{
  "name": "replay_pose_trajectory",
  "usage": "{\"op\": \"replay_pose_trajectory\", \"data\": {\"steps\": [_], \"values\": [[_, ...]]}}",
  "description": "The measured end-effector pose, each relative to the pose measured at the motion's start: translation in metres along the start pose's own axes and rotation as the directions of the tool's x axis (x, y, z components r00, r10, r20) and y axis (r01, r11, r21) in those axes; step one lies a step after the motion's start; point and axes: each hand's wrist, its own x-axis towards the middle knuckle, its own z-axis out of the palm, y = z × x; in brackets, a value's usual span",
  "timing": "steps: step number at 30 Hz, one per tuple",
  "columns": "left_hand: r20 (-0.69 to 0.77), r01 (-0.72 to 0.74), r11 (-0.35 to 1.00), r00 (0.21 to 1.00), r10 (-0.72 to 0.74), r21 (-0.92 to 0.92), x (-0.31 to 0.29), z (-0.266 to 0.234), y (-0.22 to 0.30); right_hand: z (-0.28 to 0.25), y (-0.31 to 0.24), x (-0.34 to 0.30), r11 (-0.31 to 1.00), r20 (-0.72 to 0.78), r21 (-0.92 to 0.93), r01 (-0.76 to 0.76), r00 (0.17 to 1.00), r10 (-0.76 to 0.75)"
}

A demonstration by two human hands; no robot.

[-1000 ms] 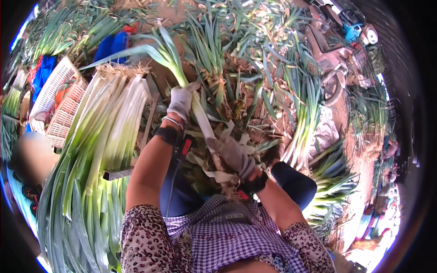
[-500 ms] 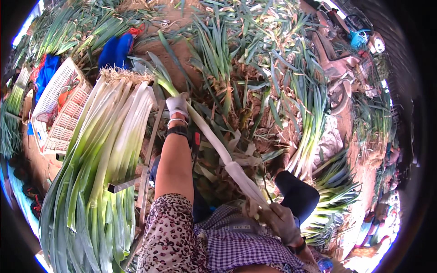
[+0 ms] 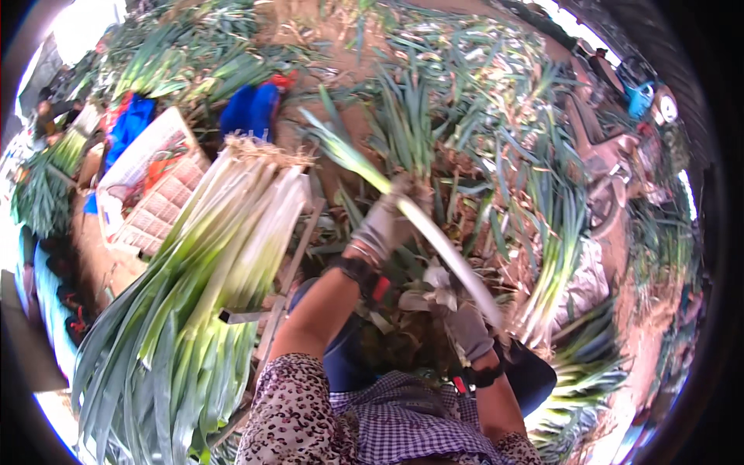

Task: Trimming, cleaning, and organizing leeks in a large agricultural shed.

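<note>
My gloved left hand (image 3: 387,221) is closed round a single leek (image 3: 449,252), which slants from its green leaf tips at the upper left to its white end at the lower right. That white shaft looks smooth and bare. Just below and left of its lower end is my gloved right hand (image 3: 469,332), fingers blurred among pale leaf scraps (image 3: 428,296); whether it grips any of them is unclear. On my left, a large bundle of leeks (image 3: 209,248) lies across a metal-framed stand (image 3: 291,263), roots at the far end and green leaves hanging toward me.
A pale plastic crate (image 3: 159,198) stands at the far left, near a blue cloth-like item (image 3: 249,111). Uncleaned leeks (image 3: 554,225) and loose leaves cover the ground ahead and right. More leeks (image 3: 581,387) lie at my lower right. Rusty machinery (image 3: 601,151) stands at the far right.
The outer layer that my right hand was drawing down the leek is off its shaft. My left hand and the leek have moved right and nearer; the view has shifted too.
</note>
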Motion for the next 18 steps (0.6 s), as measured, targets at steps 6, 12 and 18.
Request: {"op": "replay_pose_trajectory", "data": {"steps": [6, 12, 18], "values": [[0.105, 0.082, 0.543, 0.946, -0.306, 0.836, -0.084, -0.021, -0.060, -0.031, -0.087, 0.024, 0.984, 0.052, 0.176, -0.014, 0.999, 0.005], [0.568, -0.512, -0.291, 0.807, 0.160, 0.808, -0.127, 0.025, -0.070, -0.088, -0.114, -0.002, 0.598, -0.392, 0.683, 0.419, 0.901, -0.183], [0.574, -0.520, -0.244, 0.744, 0.341, 0.819, -0.113, 0.062, -0.057, -0.220, -0.212, -0.014, 0.349, -0.303, 0.681, 0.644, 0.681, -0.666]]}}
